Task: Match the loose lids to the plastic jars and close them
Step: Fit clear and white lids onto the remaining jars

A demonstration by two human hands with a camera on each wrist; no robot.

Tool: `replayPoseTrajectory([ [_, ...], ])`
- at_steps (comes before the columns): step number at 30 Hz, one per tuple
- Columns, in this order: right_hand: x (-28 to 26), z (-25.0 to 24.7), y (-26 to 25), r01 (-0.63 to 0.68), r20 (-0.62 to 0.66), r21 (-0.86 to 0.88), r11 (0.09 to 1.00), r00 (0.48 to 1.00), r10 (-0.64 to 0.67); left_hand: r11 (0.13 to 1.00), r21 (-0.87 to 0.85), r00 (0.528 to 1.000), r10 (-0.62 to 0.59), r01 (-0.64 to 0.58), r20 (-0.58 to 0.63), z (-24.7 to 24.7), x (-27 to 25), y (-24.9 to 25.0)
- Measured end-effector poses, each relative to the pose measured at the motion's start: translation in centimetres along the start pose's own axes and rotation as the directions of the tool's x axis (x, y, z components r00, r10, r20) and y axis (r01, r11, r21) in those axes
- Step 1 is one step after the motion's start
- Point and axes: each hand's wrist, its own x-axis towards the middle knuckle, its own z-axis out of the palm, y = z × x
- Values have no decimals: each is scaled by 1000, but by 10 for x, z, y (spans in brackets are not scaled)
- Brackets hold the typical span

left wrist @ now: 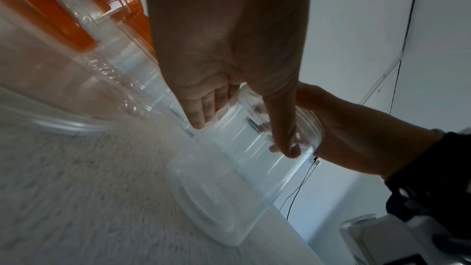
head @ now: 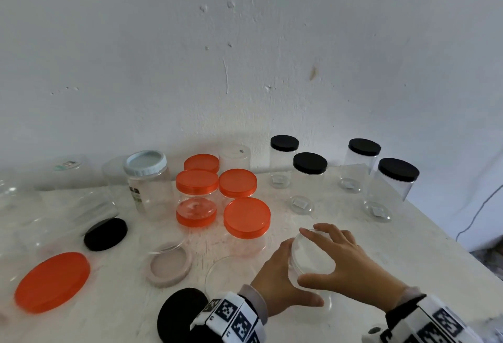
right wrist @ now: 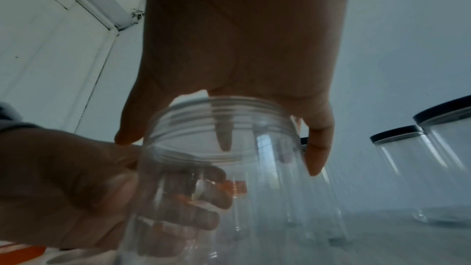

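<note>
A clear plastic jar (head: 326, 307) stands tilted near the table's front edge. My left hand (head: 275, 280) wraps around its body from the left, fingers curled behind the wall (right wrist: 267, 198). A clear screw lid (head: 313, 255) sits over the jar's threaded mouth (right wrist: 203, 120). From above, my right hand (head: 345, 261) grips that lid, thumb on the near side and fingers spread round the far rim. In the left wrist view the jar (left wrist: 229, 178) leans with its base on the table. How far the lid is threaded on cannot be told.
Several orange-lidded jars (head: 246, 217) stand just left of the hands, several black-lidded jars (head: 310, 164) at the back right. Loose on the table lie black lids (head: 106, 233), a big orange lid (head: 51, 281), a beige lid (head: 168, 267) and a clear lid (head: 228, 274). The table's right edge (head: 449, 239) is close.
</note>
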Motion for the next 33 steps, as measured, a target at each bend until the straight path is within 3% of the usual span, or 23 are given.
replayPoseTrajectory([
  [5,-3,-3,-7,11,134,6,1000,991,-11,1000,-4,1000,-11,11,-6,-5,-15,-3],
  [8,-10,-6,-10,21,170,29,999,985,-26,1000,-22,998,-12,13,66,-10,-26,-2],
  [10,5,-2,-45,168,247,26,985,954,-169,994,-104,997,-38,32,-63,-40,-57,-19],
  [16,-2,-19,-40,293,60,143,946,951,-303,981,-196,996,-31,13,-88,-64,-80,-30],
  [20,11,-23,-51,354,-24,193,915,934,-356,973,-228,969,-36,-22,-246,-100,-112,-41],
  [24,37,-24,-55,360,-109,246,900,933,-343,980,-196,895,-62,-29,-443,-140,-139,-59],
  [33,132,-43,-61,250,-190,236,939,959,-208,991,-128,644,-116,29,-756,-197,-166,-94],
])
